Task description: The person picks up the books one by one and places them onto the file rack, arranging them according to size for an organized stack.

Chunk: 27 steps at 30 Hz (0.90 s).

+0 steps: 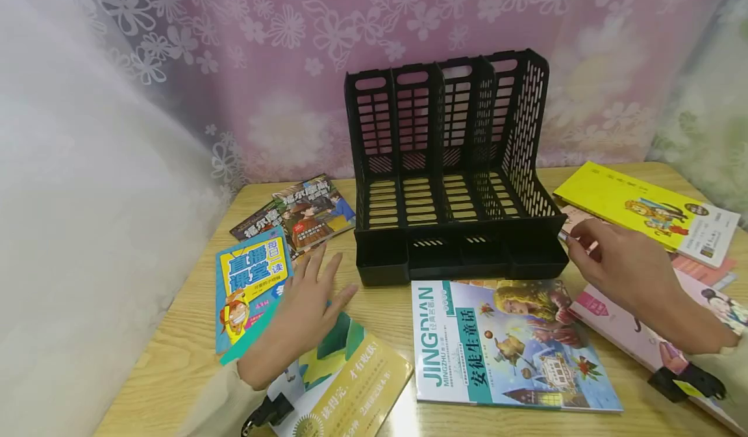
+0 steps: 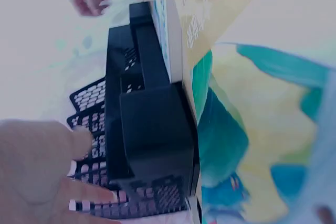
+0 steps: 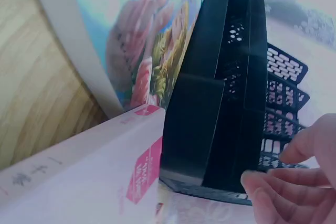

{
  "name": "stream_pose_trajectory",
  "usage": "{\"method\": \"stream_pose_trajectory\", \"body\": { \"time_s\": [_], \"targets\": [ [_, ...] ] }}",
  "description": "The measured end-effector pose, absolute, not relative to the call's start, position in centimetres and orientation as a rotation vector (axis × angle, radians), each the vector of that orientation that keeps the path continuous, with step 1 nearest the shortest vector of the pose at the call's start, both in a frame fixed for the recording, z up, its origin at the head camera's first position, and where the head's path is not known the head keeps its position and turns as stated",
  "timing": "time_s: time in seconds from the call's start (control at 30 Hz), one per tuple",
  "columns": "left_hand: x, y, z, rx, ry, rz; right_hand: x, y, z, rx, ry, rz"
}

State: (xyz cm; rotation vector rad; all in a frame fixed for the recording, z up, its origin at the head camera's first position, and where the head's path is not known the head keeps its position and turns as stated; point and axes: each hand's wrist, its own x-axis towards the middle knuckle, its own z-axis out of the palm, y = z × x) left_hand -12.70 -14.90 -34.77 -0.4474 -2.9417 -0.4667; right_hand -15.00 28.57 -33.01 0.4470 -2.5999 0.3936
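A black desktop file rack [image 1: 461, 249] with tall slotted dividers stands at the back of the table. My left hand [image 1: 310, 304] hovers with spread fingers left of it, above a book with a gold band [image 1: 365, 385] and beside a blue-and-yellow book [image 1: 251, 281]. At the rack's right front corner is my right hand [image 1: 622, 265], its fingers loosely bent and nothing between them in the right wrist view. Under that forearm lies a pink book [image 1: 619, 333]. A fairy-tale book [image 1: 514, 352] lies flat before the rack, its far edge close to the rack's base.
Two dark-covered comic-style books [image 1: 312, 213] overlap at the back left. A yellow book [image 1: 637, 206] lies at the back right, with a salmon-coloured book [image 1: 701, 268] partly under it. A flower-printed curtain [image 1: 280, 99] hangs behind the wooden table [image 1: 169, 346].
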Motion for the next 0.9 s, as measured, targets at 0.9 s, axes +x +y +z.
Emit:
{"method": "stream_pose_trajectory", "body": {
  "time_s": [0.9],
  "targets": [
    [-8.2, -25.2, -35.7, 0.374, -3.434, -0.521, -19.3, 30.9, -36.0, 0.222, -3.191, 0.643]
  ]
}}
